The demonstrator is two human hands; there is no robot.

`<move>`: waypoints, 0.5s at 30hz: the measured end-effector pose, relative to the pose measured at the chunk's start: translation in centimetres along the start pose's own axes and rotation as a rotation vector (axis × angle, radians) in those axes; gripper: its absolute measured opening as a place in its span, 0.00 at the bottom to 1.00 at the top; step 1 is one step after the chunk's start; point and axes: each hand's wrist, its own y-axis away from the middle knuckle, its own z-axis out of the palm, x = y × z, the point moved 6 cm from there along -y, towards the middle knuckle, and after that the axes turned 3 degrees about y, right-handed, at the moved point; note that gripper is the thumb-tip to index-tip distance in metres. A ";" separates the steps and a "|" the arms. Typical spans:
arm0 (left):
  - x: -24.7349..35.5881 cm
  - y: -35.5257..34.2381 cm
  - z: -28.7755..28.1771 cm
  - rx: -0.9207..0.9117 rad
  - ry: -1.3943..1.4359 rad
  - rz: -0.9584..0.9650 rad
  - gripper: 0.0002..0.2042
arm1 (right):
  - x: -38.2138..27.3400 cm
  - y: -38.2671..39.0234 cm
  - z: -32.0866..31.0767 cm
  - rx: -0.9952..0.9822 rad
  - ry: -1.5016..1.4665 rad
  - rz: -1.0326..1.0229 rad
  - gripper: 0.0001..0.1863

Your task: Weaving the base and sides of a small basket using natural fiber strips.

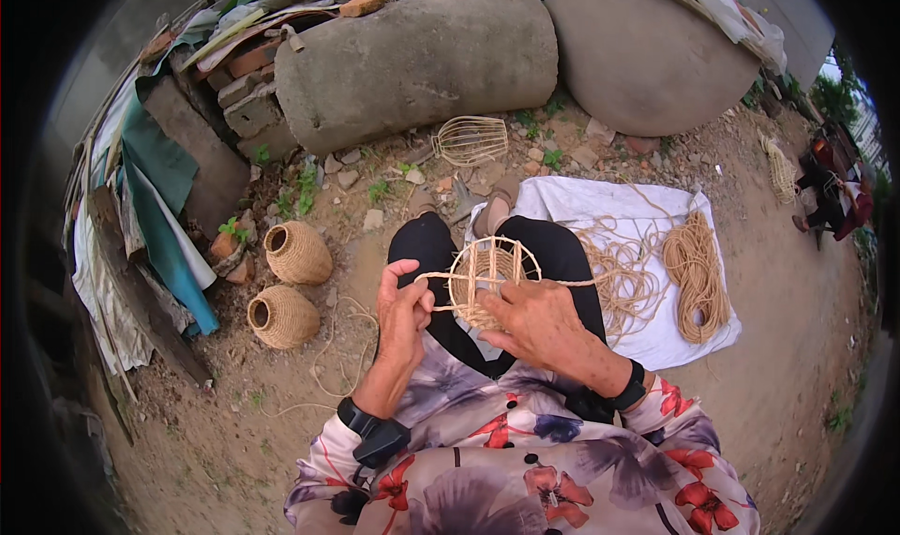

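A half-woven basket (484, 271) of straw-coloured cord on a ribbed frame rests between my knees, its round rim facing up. My left hand (401, 308) is closed at its left side, pinching a strand of cord (441, 276) that stretches across the ribs. Against the near right side of the basket, my right hand (544, 324) is closed on it, the fingertips partly hidden. From there the cord runs right to a loose tangle (614, 277) on a white sheet (656, 343).
A coiled cord bundle (697, 277) lies on the sheet. Two woven pots (298, 253) sit left; a bare ribbed frame (472, 141) lies ahead, before a concrete cylinder (417, 66). Bricks and boards line the left. Another person (830, 193) is at far right.
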 end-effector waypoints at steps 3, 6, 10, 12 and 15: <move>-0.1 -0.2 -0.9 -0.097 0.250 -0.083 0.19 | 0.1 -0.1 -0.2 -0.014 -0.011 0.005 0.22; 1.4 0.4 -1.5 -0.168 -0.091 0.084 0.20 | 0.0 -0.2 -0.4 -0.005 -0.020 0.001 0.22; 2.3 1.3 -2.7 -0.081 -0.303 0.248 0.17 | 0.3 -0.2 -0.5 0.000 -0.051 -0.003 0.21; 3.0 1.3 -3.7 -0.024 -0.567 0.392 0.16 | 0.3 -0.2 -0.4 0.006 -0.054 -0.009 0.21; 1.7 -0.5 -9.4 0.171 -0.037 0.109 0.16 | 0.3 -0.1 -0.5 -0.008 -0.054 -0.004 0.21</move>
